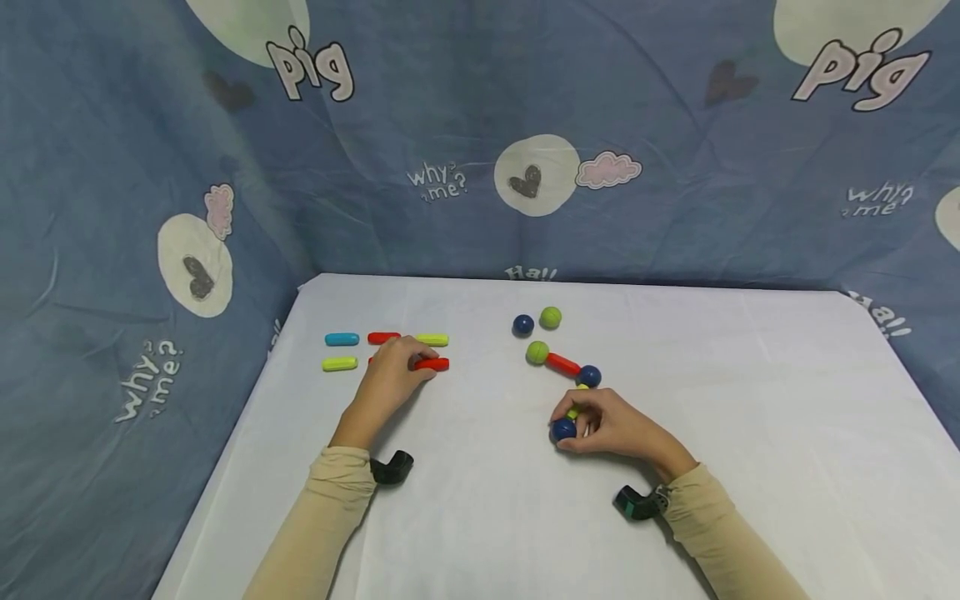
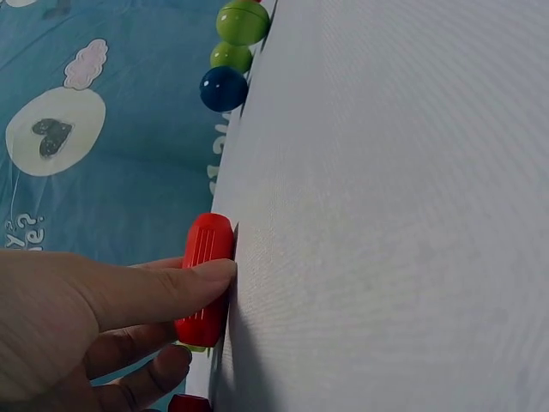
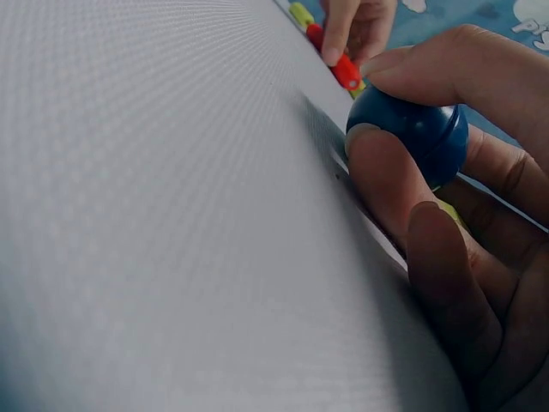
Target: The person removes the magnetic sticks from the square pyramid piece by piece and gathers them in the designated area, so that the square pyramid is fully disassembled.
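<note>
My left hand [image 1: 391, 375] pinches a red rod [image 2: 206, 279] between thumb and fingers at the right end of two rows of short rods. Over to the right, my right hand [image 1: 618, 427] holds a dark blue ball [image 3: 407, 129] with thumb and fingertips. A yellow-green rod [image 1: 573, 412] runs from that ball, partly hidden by the fingers, toward another blue ball [image 1: 589, 377]. From there a red rod [image 1: 562, 364] leads to a green ball [image 1: 537, 352], forming a bent chain on the white tabletop.
A loose blue ball [image 1: 522, 325] and green ball [image 1: 551, 317] lie behind the chain. Around my left hand lie a blue rod [image 1: 342, 339], a yellow-green rod [image 1: 340, 363], a red rod [image 1: 383, 337] and another yellow-green rod [image 1: 432, 340]. A printed blue curtain [image 1: 465, 233] hangs behind the table.
</note>
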`<move>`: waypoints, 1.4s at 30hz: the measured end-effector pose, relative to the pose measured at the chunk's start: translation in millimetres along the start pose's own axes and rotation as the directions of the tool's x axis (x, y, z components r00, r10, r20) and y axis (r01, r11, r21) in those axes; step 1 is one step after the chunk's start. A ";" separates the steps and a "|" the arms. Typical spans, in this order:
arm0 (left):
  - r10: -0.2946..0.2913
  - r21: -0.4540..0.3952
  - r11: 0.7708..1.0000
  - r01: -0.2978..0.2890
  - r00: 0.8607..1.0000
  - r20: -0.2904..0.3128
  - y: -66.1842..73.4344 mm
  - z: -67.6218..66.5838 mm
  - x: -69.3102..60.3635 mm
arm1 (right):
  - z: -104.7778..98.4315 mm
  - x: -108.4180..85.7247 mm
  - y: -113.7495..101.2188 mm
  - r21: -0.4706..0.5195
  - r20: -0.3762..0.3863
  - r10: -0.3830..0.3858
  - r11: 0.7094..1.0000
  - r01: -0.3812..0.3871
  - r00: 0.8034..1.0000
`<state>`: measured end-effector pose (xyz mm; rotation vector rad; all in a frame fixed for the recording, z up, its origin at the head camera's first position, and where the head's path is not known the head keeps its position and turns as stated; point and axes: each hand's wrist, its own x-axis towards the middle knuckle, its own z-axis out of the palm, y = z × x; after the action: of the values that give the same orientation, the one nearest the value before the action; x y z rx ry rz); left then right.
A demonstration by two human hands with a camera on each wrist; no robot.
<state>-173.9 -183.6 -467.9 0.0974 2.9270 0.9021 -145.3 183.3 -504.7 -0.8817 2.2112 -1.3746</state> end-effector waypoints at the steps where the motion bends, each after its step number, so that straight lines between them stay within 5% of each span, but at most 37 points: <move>1: 0.002 0.003 1.000 -0.002 1.000 0.000 -0.2 -0.1 0.0 | -0.1 0.1 0.2 -0.001 0.001 -0.001 1.000 0.001 1.000; 10: 0.013 0.000 1.000 -0.013 1.000 -0.005 1.9 -1.0 -0.3 | -0.4 0.8 2.6 0.008 0.017 -0.045 0.999 0.045 0.999; 21: 0.125 -0.055 0.990 -0.127 0.992 -0.032 18.4 0.4 -4.7 | -2.5 -0.2 -0.8 0.095 0.011 -0.060 0.994 0.059 0.998; 25: 0.205 -0.103 0.974 -0.200 0.978 0.035 28.2 7.4 -7.7 | -5.5 -1.6 -3.6 0.109 -0.003 -0.062 0.992 0.062 0.998; 29: 0.268 -0.144 0.959 -0.243 0.943 0.196 35.1 17.9 -10.9 | -12.1 -3.5 -4.3 0.117 -0.043 -0.103 0.987 0.107 0.994; 34: 0.263 -0.152 0.963 -0.224 0.907 0.330 38.0 30.3 -12.9 | -30.6 -6.5 -4.5 0.092 -0.183 -0.133 0.984 0.152 0.974; 39: 0.241 -0.161 0.967 -0.196 0.909 0.339 37.1 33.4 -12.1 | -59.7 -0.7 -1.6 -0.001 -0.416 -0.026 1.000 0.028 0.909; 42: 0.249 -0.177 0.964 -0.198 0.906 0.342 37.3 34.7 -11.9 | -76.3 9.9 7.3 -0.041 -0.473 0.034 0.997 -0.061 0.880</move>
<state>-157.4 -134.4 -474.8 0.5411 2.5364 0.9918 -201.7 228.5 -477.5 -0.5383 2.6169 -1.6510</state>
